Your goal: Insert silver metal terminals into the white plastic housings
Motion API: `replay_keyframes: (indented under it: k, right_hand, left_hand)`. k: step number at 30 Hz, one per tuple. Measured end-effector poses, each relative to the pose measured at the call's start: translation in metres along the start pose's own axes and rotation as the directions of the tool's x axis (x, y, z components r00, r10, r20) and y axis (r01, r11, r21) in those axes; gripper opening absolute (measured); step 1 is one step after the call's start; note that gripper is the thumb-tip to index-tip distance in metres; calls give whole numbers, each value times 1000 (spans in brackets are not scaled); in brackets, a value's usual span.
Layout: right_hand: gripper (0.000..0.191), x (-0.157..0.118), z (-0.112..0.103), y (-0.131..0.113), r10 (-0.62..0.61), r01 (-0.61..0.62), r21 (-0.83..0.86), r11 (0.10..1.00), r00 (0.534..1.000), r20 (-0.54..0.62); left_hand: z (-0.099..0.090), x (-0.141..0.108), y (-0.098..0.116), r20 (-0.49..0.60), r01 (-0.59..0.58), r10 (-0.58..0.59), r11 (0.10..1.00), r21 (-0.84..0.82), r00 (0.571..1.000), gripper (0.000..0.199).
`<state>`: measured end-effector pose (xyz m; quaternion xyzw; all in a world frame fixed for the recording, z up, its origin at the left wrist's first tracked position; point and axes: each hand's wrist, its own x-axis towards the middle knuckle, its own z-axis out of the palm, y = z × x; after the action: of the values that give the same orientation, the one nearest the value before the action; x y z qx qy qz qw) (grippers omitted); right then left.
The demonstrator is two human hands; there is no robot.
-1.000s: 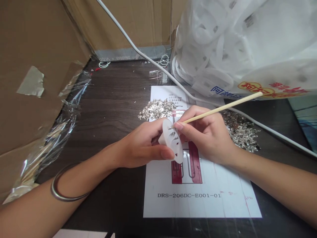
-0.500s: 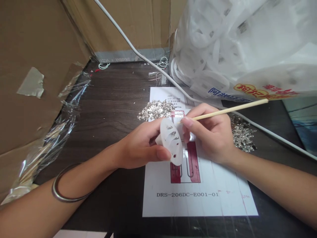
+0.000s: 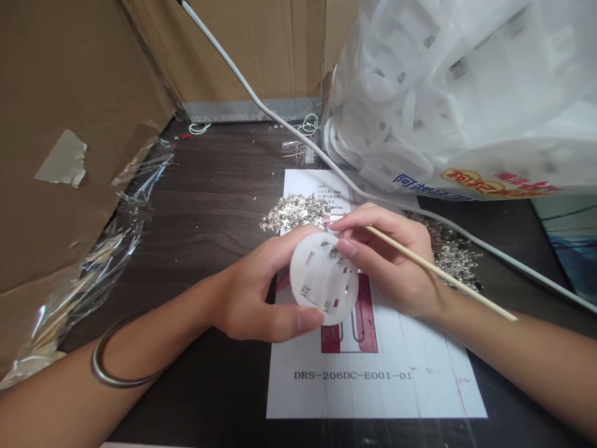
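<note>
My left hand grips a round white plastic disc with slots and small metal contacts, its flat face turned toward me. My right hand holds a thin wooden stick that points back over my right wrist, and its fingertips touch the disc's upper right edge. Both hands hover over a printed sheet marked DRS-206DC-E001-01 on the dark wooden table.
Small shiny metal parts lie in one pile behind the disc and another pile at the right. A big plastic bag of white parts fills the back right. A white cable crosses the table. Cardboard walls stand left and behind.
The disc has been turned from edge-on to face me. The stick has swung from pointing up and right to pointing down over my right wrist.
</note>
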<state>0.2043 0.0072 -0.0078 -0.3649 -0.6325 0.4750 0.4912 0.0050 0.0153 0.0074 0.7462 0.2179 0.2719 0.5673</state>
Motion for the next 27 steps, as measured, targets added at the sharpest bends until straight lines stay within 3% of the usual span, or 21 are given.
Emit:
replay_keyframes:
  k: [6, 9, 13, 17, 27]
  right_hand:
    - [6, 2, 2, 2, -20, 19, 19, 1000, 999, 37]
    - [5, 3, 1, 2, -8, 6, 40, 999, 998, 55]
    - [10, 2, 1, 0, 3, -6, 36, 999, 996, 85]
    - [16, 1, 1, 2, -14, 18, -29, 999, 994, 107]
    - [15, -3, 1, 2, -161, 221, -277, 935, 962, 222]
  left_hand:
    - [-3, -1, -4, 120, 88, -85, 996, -20, 989, 51]
    - [-5, 1, -4, 102, 59, -47, 991, -123, 994, 54]
    - [-3, 1, -3, 51, 127, -120, 974, -187, 991, 57]
    - [2, 0, -2, 4, 153, -155, 972, -176, 988, 60]
    - [-2, 2, -2, 71, 231, -229, 972, -31, 971, 67]
